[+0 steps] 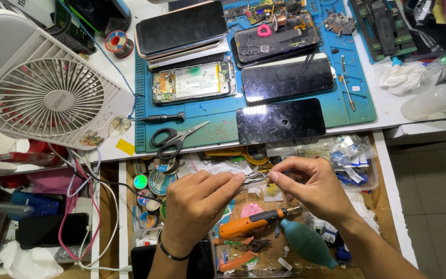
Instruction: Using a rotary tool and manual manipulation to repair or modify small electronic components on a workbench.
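Note:
My left hand (198,201) and my right hand (308,187) meet over an open drawer (122,206) full of tools. Both pinch a small metal tool, apparently tweezers (255,177), between their fingertips. Just below them lies an orange electric screwdriver (249,225) beside a teal rubber air blower (308,243). On the blue work mat (218,111) above lie black-handled scissors (174,138), a dark phone screen (281,121), another dark phone (286,77) and an opened phone with its battery showing (194,81).
A white desk fan (45,85) stands at the left. A black screwdriver (162,118) lies on the mat. More opened phones (277,39) sit at the back. Tape rolls (156,181) fill the drawer's left. A plastic bottle (434,101) and tissue (401,75) lie right.

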